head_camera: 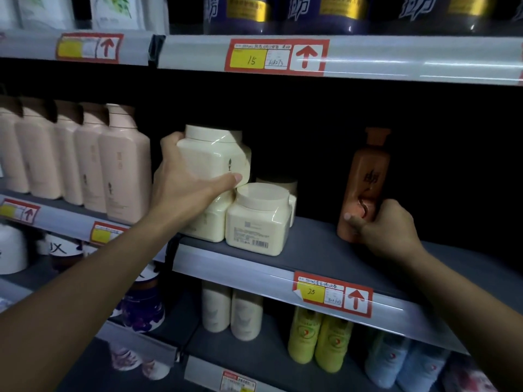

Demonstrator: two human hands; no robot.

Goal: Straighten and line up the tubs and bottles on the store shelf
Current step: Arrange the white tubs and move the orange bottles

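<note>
My left hand (184,179) grips a cream tub (218,154) that sits tilted on top of another cream tub (209,219) on the middle shelf (317,250). A third cream tub (259,219) with a barcode stands beside them at the front, and one more shows partly behind it. To the right, my right hand (382,224) is closed around the lower part of an upright orange-brown bottle (368,176) standing alone on the same shelf.
A row of pink pump bottles (124,165) fills the shelf to the left. Dark purple containers (325,12) stand on the shelf above. Below are beige bottles (232,309), yellow-green bottles (319,338) and pale blue bottles (402,360). Price tags (332,294) line the shelf edges.
</note>
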